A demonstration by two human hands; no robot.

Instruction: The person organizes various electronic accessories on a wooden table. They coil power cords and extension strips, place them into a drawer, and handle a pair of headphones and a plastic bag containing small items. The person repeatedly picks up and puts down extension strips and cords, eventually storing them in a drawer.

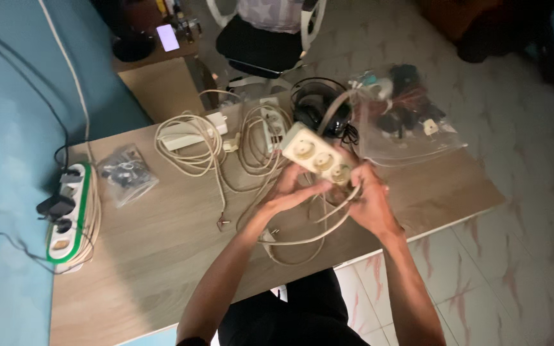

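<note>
Both my hands hold a cream three-socket power strip [317, 157] above the wooden table [155, 256]. My left hand [290, 191] grips its near side from below. My right hand [368, 198] holds the strip's right end and its cream cable [302, 240], which loops down onto the table in front of me.
More coiled cream extension cords [190, 144] lie at the table's back. Black headphones [318, 109] and a clear bag of parts [405, 118] sit at the back right. A small bag [126, 173] and a green-edged power strip [68, 214] with plugs are at the left. An office chair [261, 38] stands behind.
</note>
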